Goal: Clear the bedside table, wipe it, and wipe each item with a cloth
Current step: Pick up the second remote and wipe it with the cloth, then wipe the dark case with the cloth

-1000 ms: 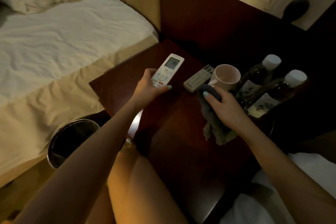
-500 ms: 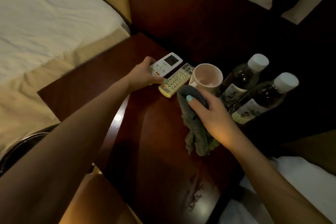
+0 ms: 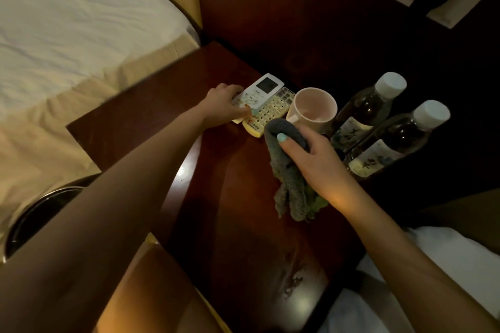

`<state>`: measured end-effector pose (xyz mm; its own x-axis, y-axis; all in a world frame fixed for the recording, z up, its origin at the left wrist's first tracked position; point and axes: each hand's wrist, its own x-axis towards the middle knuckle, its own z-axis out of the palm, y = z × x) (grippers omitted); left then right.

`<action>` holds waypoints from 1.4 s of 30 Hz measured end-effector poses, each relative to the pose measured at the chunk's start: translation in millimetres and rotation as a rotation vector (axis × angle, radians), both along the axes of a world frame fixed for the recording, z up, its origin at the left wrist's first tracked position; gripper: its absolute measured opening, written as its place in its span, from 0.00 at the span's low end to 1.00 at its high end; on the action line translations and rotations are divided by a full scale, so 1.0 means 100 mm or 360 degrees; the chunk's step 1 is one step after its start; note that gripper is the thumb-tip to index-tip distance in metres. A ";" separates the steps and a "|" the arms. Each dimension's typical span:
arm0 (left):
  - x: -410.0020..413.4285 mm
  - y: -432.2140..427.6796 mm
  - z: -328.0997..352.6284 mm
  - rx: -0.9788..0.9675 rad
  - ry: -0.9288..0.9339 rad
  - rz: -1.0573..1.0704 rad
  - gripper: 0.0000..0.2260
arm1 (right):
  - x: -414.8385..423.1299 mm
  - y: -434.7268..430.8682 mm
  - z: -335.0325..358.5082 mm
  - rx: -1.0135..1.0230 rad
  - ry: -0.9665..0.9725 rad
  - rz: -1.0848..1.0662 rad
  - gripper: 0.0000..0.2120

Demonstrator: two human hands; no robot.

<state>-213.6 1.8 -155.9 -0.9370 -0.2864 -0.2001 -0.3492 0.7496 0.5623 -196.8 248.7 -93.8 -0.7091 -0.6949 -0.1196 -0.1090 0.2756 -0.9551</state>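
Bedside table, dark wood. Item count: 2 remotes, 1 mug, 2 bottles, 1 cloth.

Reference = mug, upright, near the table's back edge.
- Remote with screen: left of the mug, farther of the two. Left hand grips its lower end, fingers curled under, thumb on the buttons. Can't tell if it's lifted or resting on the table.
- Keypad remote: between the first remote and the mug, flat on the table, touching or just under the first one.
- Bottle 1: just right of the mug, white cap, dark contents.
- Bottle 2: right of the mug, beyond bottle 1, same type.
- Cloth: grey, just in front of the mug. Right hand is clenched round its top, and the rest hangs to the table.

Left of the mug, past the table edge: 1 bed, 1 bin.
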 end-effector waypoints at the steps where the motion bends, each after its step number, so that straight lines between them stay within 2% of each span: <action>1: 0.05 0.01 0.03 0.0003 0.0012 0.0016 0.34 | 0.02 -0.01 0.03 0.0001 0.0012 0.0006 0.07; 6: 0.54 0.02 0.29 0.0032 0.0253 0.0160 0.37 | 0.17 -0.15 0.25 0.0018 0.0105 0.0057 0.08; 10: 1.24 -0.12 0.57 -0.0076 0.0387 0.0341 0.36 | 0.43 -0.43 0.46 -0.0033 0.0223 0.0121 0.07; 16: 2.69 -0.37 0.81 -0.0225 0.0433 0.0697 0.32 | 1.12 -1.05 0.56 -0.0059 0.0348 0.0364 0.11; 19: 3.55 -0.45 0.83 -0.0284 0.0435 0.0947 0.30 | 1.60 -1.41 0.51 -0.0052 0.0312 0.0550 0.10; 22: 4.37 -0.48 0.74 -0.0298 0.0433 0.1244 0.28 | 2.13 -1.77 0.37 -0.0023 0.0281 0.0757 0.13; 28: 5.62 -0.29 0.16 -0.0169 0.0320 0.1904 0.24 | 3.13 -2.29 -0.25 0.0198 0.0206 0.1173 0.13; 31: 6.05 -0.18 -0.27 -0.0097 0.0223 0.2106 0.23 | 3.53 -2.44 -0.75 0.0384 0.0115 0.1429 0.21; 33: 6.27 -0.11 -0.57 -0.0099 0.0125 0.2150 0.23 | 3.75 -2.51 -1.09 0.0504 0.0087 0.1481 0.24; 36: 6.50 0.01 -1.06 -0.0027 0.0008 0.2222 0.21 | 3.98 -2.64 -1.57 0.0683 0.0085 0.1488 0.17; 39: 6.63 0.10 -1.59 0.0207 -0.0079 0.2388 0.22 | 4.11 -2.79 -2.04 0.0887 0.0077 0.1507 0.18; 42: 6.63 0.13 -2.12 0.0425 -0.0121 0.2526 0.23 | 4.18 -2.90 -2.51 0.1062 0.0035 0.1558 0.12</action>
